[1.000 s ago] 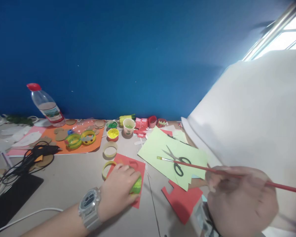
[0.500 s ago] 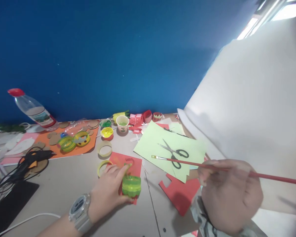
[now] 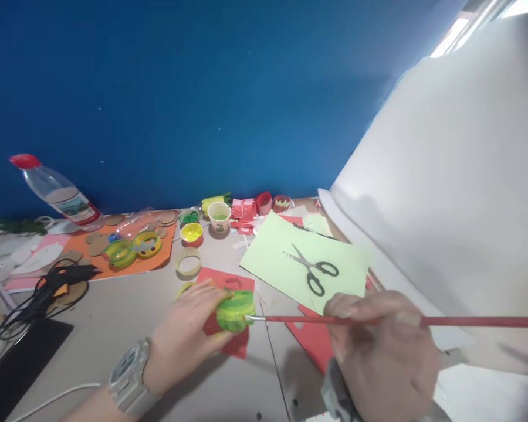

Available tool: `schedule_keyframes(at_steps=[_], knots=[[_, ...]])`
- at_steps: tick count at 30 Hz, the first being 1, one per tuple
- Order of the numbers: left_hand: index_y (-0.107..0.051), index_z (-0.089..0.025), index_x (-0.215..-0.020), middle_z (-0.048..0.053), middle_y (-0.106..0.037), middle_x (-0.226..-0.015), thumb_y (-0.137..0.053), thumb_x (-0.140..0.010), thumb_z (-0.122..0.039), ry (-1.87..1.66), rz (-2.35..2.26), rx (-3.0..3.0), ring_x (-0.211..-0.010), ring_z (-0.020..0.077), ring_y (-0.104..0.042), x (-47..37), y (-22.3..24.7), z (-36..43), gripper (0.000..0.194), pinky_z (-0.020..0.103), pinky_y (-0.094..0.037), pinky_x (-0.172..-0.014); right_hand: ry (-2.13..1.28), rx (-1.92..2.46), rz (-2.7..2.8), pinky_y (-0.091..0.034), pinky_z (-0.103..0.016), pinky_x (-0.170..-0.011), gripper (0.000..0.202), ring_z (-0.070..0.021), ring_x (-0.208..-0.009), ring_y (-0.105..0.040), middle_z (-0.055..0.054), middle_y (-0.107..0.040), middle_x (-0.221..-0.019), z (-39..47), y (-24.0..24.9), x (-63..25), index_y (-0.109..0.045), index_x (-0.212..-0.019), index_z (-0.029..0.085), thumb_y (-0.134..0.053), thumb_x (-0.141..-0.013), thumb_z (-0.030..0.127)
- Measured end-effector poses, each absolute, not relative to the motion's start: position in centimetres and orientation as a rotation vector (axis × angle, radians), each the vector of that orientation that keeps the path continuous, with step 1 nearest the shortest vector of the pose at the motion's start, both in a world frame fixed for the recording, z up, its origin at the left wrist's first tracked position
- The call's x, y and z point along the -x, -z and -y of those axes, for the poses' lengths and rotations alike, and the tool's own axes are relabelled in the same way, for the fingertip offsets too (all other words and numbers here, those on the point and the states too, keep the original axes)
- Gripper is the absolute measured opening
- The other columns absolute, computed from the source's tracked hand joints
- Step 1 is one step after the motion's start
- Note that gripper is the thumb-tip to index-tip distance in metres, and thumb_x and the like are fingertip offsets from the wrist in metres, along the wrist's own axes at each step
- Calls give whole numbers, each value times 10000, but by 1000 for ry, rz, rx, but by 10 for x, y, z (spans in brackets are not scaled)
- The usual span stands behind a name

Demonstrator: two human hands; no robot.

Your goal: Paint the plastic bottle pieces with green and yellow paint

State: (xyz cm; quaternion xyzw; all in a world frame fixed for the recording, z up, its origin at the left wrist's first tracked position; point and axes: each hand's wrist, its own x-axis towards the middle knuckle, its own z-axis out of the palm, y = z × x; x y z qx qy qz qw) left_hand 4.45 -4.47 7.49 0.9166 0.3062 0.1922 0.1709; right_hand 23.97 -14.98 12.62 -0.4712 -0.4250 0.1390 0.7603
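My left hand (image 3: 187,337), with a watch on its wrist, grips a small green and yellow painted piece (image 3: 236,310) over a red paper sheet (image 3: 240,347). In my right hand (image 3: 382,351) is a long red paintbrush (image 3: 303,319), held level between thumb and fingers. Its tip meets the right side of the green piece. Black-handled scissors (image 3: 310,268) lie on light green paper (image 3: 268,252) beyond the brush. Two pale rings sit by my left hand; the nearer one is partly hidden behind it.
Cups of yellow paint (image 3: 191,232), green paint (image 3: 189,216) and greenish liquid (image 3: 219,217) stand at the back. To the left are a tilted bottle (image 3: 66,199), orange paper (image 3: 162,256), a black glue gun (image 3: 66,274) and a phone (image 3: 26,363).
My right hand has moved left, bringing the brush tip from over the green paper to the painted piece. My left hand has raised and turned the piece slightly.
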Motion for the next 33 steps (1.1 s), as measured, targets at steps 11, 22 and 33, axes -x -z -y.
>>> schedule_keyframes(at_steps=[11, 22, 33], knots=[[-644, -197, -1007, 78, -776, -957, -605, -834, -505, -769, -947, -2717, -834, 240, -742, -30, -91, 46, 356, 321, -595, -707, -303, 1002, 944, -363, -172, -443, 299, -98, -483, -449, 8, -440, -566, 145, -130, -243, -545, -836, 165, -376, -1058, 273], [-643, -226, -1005, 37, -775, -905, -619, -827, -525, -850, -923, -2672, -791, 209, -742, -29, -96, 43, 349, 274, -591, -701, -249, 1083, 946, -318, -176, -418, 320, -89, -453, -434, 9, -466, -586, 142, -131, -240, -523, -833, 160, -355, -1070, 293], [-678, -237, -1013, 32, -785, -967, -691, -741, -561, -1037, -1035, -2489, -837, 237, -754, -18, -86, 46, 423, 290, -610, -773, -278, 1160, 855, -301, -211, -426, 348, -103, -436, -398, 12, -449, -562, 134, -118, -256, -520, -808, 173, -393, -1056, 382]])
